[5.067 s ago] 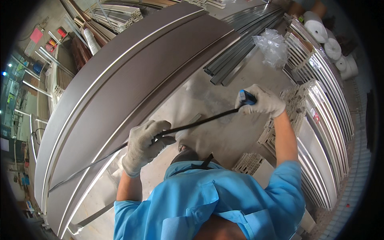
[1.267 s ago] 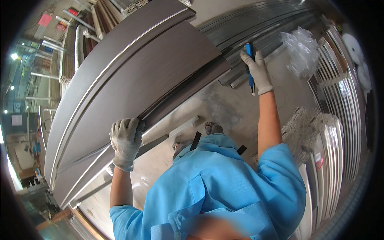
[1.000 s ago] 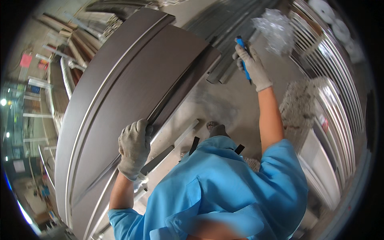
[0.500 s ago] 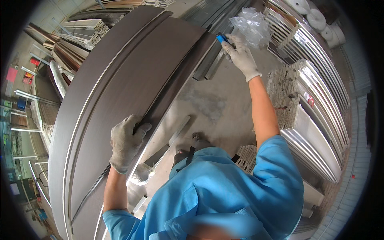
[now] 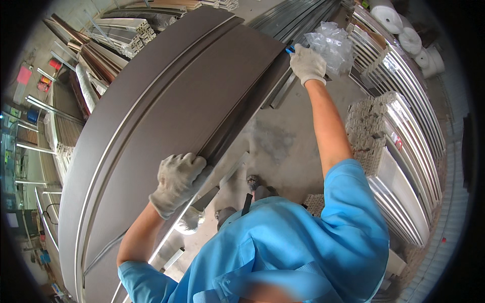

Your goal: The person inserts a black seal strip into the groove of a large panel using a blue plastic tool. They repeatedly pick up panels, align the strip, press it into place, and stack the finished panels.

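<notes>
Panels (image 5: pixel 166 126), long and brown, lie in a stack in front of me, running from near left to far right. My left hand (image 5: pixel 177 184) is curled over the near edge of the top one. My right hand (image 5: pixel 307 64) is far out at the other end, shut around a blue tool (image 5: pixel 289 50), beside a clear plastic bag (image 5: pixel 334 44).

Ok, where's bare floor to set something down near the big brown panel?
The bare concrete floor between the brown panel and the stacked white profiles is the main free patch, just ahead of the person's shoes. Farther up it is crowded: metal rails and a clear plastic bag by the right hand.
</notes>
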Action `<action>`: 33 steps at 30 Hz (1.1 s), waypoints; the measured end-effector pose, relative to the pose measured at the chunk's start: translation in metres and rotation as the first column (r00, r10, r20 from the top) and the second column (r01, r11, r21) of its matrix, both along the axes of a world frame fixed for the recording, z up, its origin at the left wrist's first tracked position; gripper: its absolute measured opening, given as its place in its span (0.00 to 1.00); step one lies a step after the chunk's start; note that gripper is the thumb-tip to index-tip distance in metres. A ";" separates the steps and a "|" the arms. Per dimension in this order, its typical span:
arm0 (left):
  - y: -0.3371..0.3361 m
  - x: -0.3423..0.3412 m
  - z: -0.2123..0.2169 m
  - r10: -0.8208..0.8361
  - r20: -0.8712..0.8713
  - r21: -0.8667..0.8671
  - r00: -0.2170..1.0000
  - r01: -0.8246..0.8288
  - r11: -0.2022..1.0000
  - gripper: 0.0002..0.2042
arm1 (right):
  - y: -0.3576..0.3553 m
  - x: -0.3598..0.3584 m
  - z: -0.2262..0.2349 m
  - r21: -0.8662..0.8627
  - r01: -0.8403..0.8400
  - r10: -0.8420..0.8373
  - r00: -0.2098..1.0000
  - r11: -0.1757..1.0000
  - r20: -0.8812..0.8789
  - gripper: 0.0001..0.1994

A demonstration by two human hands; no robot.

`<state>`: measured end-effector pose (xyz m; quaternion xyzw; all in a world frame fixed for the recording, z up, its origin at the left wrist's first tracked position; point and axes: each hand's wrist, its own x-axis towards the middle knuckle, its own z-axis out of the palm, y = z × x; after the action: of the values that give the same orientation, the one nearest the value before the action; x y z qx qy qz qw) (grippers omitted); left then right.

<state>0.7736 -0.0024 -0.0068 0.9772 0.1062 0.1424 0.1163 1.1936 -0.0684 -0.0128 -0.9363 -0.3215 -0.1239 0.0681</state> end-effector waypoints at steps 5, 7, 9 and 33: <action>0.007 0.000 -0.012 -0.067 0.066 -0.029 0.996 0.069 0.997 0.12 | -0.005 -0.058 -0.003 0.034 0.028 -0.027 0.999 0.999 -0.028 0.13; 0.006 0.001 -0.015 -0.035 0.060 -0.056 0.998 0.039 0.998 0.10 | -0.007 -0.091 -0.002 0.031 -0.003 0.003 1.000 1.000 0.000 0.14; 0.005 0.002 -0.015 -0.019 0.023 -0.080 1.000 0.021 0.997 0.10 | -0.012 -0.130 -0.001 0.046 -0.038 0.039 0.999 0.998 -0.018 0.14; 0.008 -0.016 -0.004 0.092 -0.101 -0.197 0.991 -0.111 0.974 0.11 | 0.008 -0.062 -0.016 0.139 0.046 -0.052 0.998 0.989 0.034 0.10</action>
<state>0.7579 0.0055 -0.0105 0.9591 0.1752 0.0917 0.2024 1.1312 -0.0602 -0.0285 -0.9344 -0.2902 -0.1653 0.1238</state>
